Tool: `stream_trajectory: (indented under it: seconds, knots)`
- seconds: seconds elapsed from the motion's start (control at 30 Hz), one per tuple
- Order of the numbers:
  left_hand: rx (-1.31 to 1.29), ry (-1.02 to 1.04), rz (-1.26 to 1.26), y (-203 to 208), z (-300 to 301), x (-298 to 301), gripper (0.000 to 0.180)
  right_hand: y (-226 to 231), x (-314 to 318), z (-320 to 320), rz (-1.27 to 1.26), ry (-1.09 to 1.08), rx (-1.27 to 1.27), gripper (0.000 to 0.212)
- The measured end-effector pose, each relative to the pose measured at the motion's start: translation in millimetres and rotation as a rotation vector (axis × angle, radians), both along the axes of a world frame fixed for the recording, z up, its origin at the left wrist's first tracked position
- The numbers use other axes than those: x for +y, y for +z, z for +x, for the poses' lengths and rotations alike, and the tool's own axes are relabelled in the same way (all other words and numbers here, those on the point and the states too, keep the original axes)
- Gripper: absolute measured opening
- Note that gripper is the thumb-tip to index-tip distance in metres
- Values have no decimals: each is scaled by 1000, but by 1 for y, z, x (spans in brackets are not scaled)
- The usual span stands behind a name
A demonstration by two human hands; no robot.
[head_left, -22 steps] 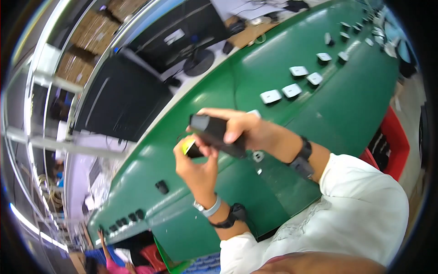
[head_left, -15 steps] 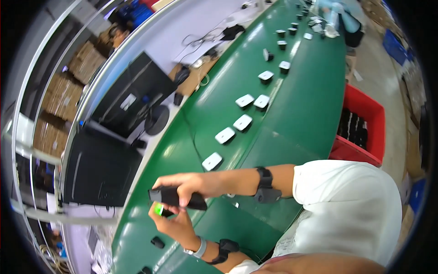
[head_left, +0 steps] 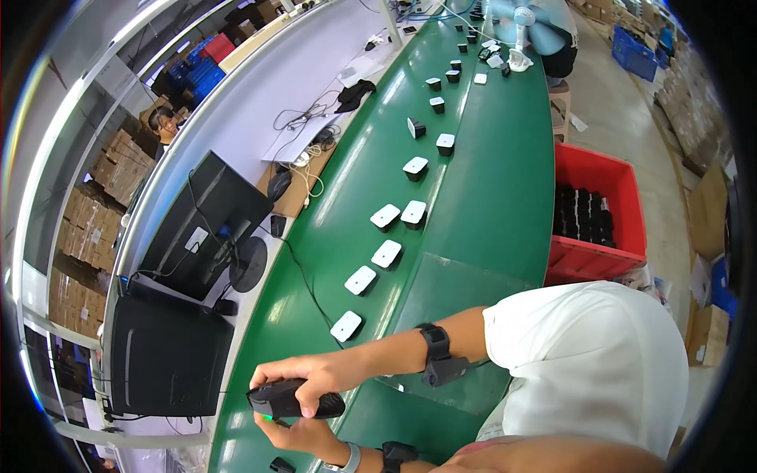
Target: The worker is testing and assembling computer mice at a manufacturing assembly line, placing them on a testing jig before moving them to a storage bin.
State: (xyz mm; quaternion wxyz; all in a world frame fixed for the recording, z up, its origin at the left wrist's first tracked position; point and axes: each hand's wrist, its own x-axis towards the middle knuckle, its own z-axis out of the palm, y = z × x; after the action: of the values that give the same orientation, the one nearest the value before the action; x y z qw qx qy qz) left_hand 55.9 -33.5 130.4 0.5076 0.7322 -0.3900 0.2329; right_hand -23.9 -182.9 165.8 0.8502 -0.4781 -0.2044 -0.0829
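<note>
My right hand (head_left: 319,375) is wrapped round a dark, oblong handheld device (head_left: 280,398) with a ribbed rear end, held over the green belt. Just below it, my left hand (head_left: 309,438) is closed with thumb and fingers up against the underside of the device. A small green glow (head_left: 267,417) shows between the two; whatever my left fingers hold there is mostly hidden. Beyond my right wrist, a small black unit with a white square top (head_left: 346,325) sits on the belt. Another small black piece (head_left: 281,465) lies near my left hand.
Several similar white-topped units (head_left: 386,253) trail up the green conveyor belt (head_left: 489,205). Two dark monitors (head_left: 206,225) and loose cables line the left side. A red crate (head_left: 599,256) holding black parts stands at right. A fan (head_left: 522,35) is at the far end.
The whole view has shifted, so both hands appear lower. The device has tilted down over my left fingers, and the green light, bright before, is now mostly covered.
</note>
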Motion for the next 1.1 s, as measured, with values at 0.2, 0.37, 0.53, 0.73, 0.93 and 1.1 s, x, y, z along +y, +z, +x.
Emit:
stream_trajectory:
  seconds: [0.2,0.37,0.53,0.73,0.93,1.1]
  knots:
    - [510,-25,-212,8,-6,-8,57,5,3,-2,-124,-47,-26,76]
    - [-125,87,63,-10,17,0,32,10,4,-8,-46,-81,30,62]
    - [-45,46,-58,4,8,3,41,4,14,-5,-24,-106,63,71]
    - [-270,-87,55,25,-1,19,38,-3,26,-30,78,-190,56,51]
    - [-145,-357,294,57,-42,25,36,-5,43,-85,262,-258,112,33]
    - [-93,-562,424,58,-76,22,34,-28,41,-144,390,-328,114,34]
